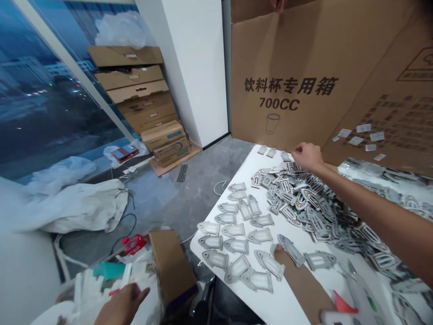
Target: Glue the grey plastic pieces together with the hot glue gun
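At the far edge of the white table, my right hand is closed, its fingertips against a small grey arch-shaped piece. Two similar pieces lie just left of it. Below my right forearm spreads a heap of arch-shaped pieces, grey with brown edges. Several more grey pieces lie spaced apart on the near left part of the table. My left hand hangs low at left, away from the table, thumb apart from its fingers and nothing visible in it. Beneath it are white scraps in an open box.
A large cardboard box stands behind the table, with small white labels on it. What look like fingers show at its top. A brown cardboard strip and a blurred grey tool lie near the front. Stacked cartons stand by the window.
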`<action>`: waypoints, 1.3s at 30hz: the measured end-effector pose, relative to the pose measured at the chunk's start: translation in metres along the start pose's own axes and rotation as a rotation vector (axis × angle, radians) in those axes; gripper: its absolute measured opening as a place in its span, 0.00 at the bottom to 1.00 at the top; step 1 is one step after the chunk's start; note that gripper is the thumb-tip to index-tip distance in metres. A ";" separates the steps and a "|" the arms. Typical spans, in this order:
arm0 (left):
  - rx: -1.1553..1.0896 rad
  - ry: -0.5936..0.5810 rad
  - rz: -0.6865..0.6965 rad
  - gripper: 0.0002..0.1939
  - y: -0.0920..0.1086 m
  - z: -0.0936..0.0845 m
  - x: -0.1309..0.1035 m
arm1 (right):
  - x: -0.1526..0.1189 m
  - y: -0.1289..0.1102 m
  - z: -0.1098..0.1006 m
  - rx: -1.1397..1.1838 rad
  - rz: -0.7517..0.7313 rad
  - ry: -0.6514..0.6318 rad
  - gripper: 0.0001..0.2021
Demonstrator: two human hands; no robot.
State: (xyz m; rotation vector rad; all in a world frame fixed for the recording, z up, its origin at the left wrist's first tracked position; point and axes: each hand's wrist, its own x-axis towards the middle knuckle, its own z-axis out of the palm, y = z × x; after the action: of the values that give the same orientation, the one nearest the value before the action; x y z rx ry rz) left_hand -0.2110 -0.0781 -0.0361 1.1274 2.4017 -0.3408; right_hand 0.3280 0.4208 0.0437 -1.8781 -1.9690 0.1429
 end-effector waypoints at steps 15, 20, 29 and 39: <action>-0.424 0.719 0.376 0.14 0.151 -0.039 -0.018 | -0.162 -0.088 -0.050 0.357 -0.634 -0.624 0.05; -0.500 0.729 0.488 0.11 0.198 -0.061 -0.035 | -0.188 -0.121 -0.013 0.377 -0.685 -0.723 0.03; -0.381 0.500 0.628 0.13 0.258 -0.074 -0.024 | -0.213 -0.141 0.024 0.404 -0.586 -0.618 0.02; -0.519 0.427 0.640 0.06 0.270 -0.082 -0.021 | -0.212 -0.141 0.032 0.577 -0.425 -0.645 0.06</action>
State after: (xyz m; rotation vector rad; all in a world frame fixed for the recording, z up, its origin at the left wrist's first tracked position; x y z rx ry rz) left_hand -0.0150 0.1122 0.0382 1.7177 2.0862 0.7506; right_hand 0.1859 0.2089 0.0172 -1.0843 -2.3238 1.1654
